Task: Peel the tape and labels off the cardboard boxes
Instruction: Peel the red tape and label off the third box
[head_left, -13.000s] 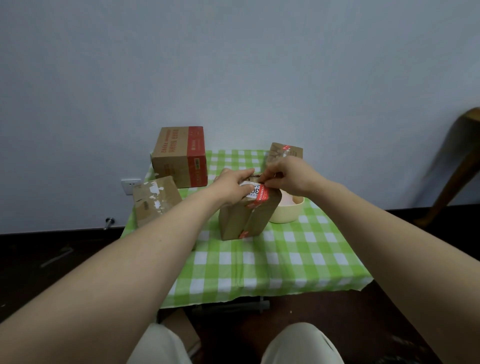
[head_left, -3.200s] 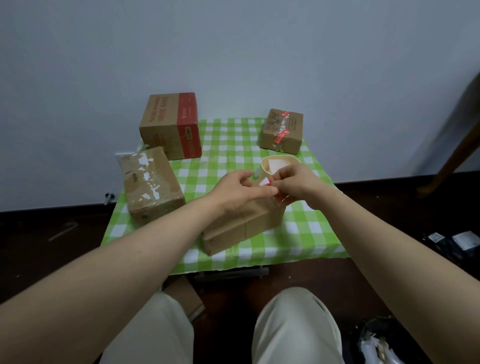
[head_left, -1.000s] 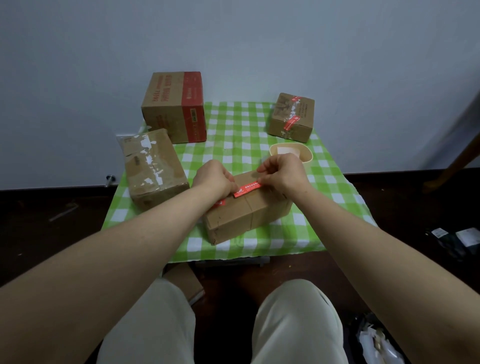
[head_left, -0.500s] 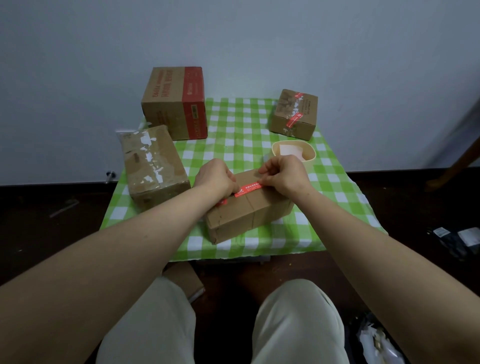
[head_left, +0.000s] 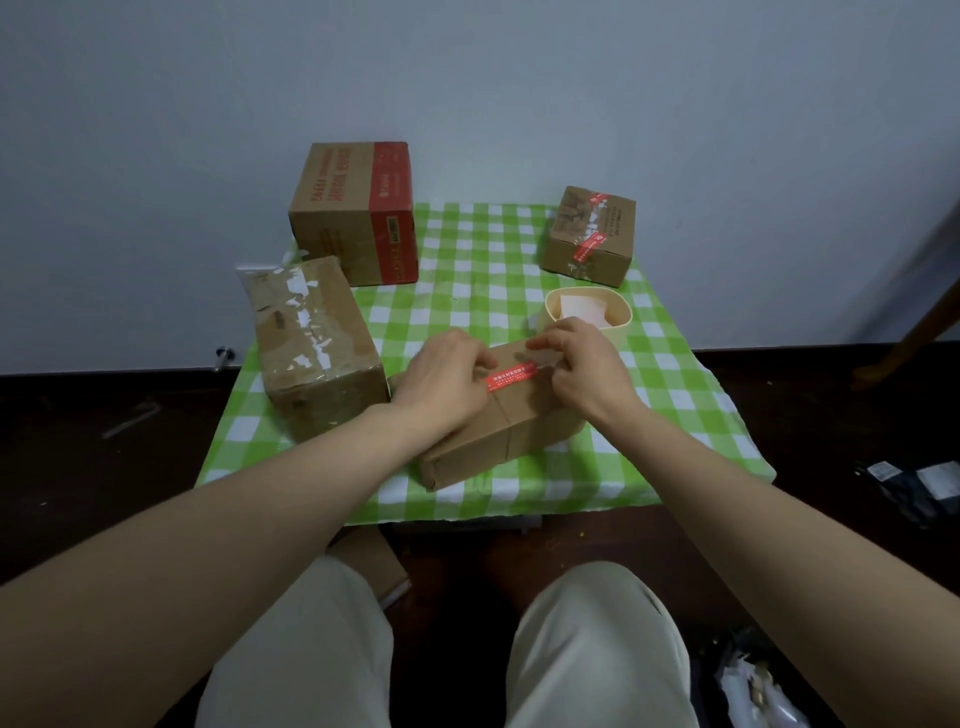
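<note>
Pinching red tape strip (head_left: 511, 378) at its right end: right hand (head_left: 584, 366) | left hand (head_left: 447, 376) curled, gripping cardboard box (head_left: 498, 423) at strip's left end | box lies flat near tabletop (head_left: 467, 270) front edge

One wide-angle camera, worn on the person's head, faces forward and steeply down. The green-and-white checked table (head_left: 467, 270) sits close, mid-frame, left hand (head_left: 441, 374) and right hand (head_left: 587, 369) meeting at centre; a pale grey wall (head_left: 467, 78) fills the upper half.
</note>
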